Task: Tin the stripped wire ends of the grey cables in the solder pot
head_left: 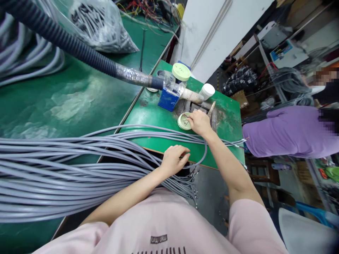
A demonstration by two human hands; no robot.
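Note:
My right hand (200, 122) reaches over a small round tub (182, 124) with pale contents and a few thin dark pieces in it. Its fingers are pinched together at the tub, and what lies between them is too small to name. My left hand (173, 160) hovers over the bench's front edge, fingers loosely curled, the thumb apart from them, nothing visible in its grasp. Beside it a grey cable (205, 151) bends in a loop. A thick bundle of grey cables (79, 169) runs from the left beneath my left forearm, their ends hanging near my lap.
A ribbed hose (87, 53) ends above the bench by a blue box (168, 98). Around it stand a yellow-lidded jar (181, 71), a white jar (208, 91) and a wooden handle (212, 108). A bag of cable pieces (97, 28) lies far left. A person in purple (288, 132) is at right.

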